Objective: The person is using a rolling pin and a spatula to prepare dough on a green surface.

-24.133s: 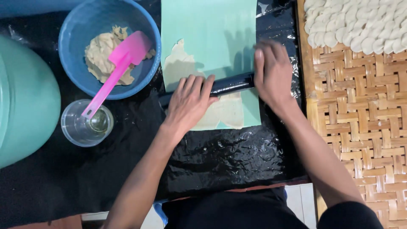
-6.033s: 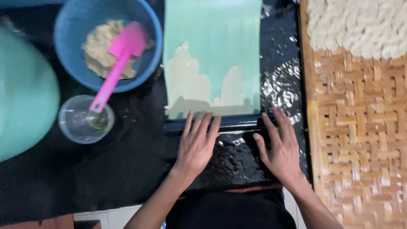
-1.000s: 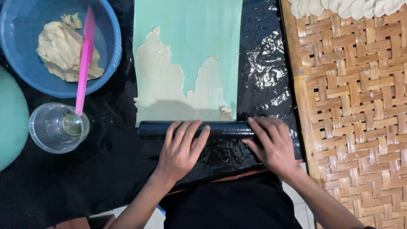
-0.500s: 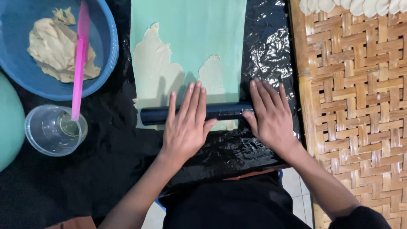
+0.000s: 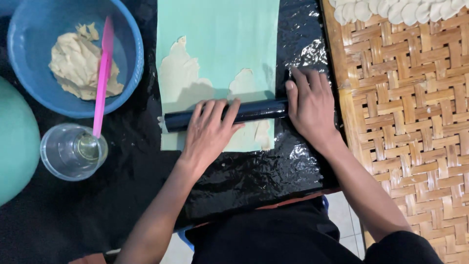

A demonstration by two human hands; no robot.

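Two hands are lying flat on a dark rolling pin (image 5: 224, 116), and I am seeing them from above. The left hand (image 5: 210, 134) is pressing palm down on the middle of the roller with fingers spread and straight, not curled around it. The right hand (image 5: 310, 105) is resting open on the roller's right end, fingers stretched forward onto the shiny black plastic sheet (image 5: 254, 176). The roller is lying crosswise over a pale green sheet (image 5: 220, 34), on top of a thin ragged layer of beige dough (image 5: 181, 80) spread on that sheet. To the left, a blue bowl (image 5: 29, 93) is holding a lump of dough (image 5: 75, 63) and a pink spatula (image 5: 102, 73), whose lower end is reaching over a clear cup (image 5: 73, 152). On the right, a woven bamboo tray (image 5: 405, 122) is carrying white round pieces (image 5: 391, 9) along its top edge.
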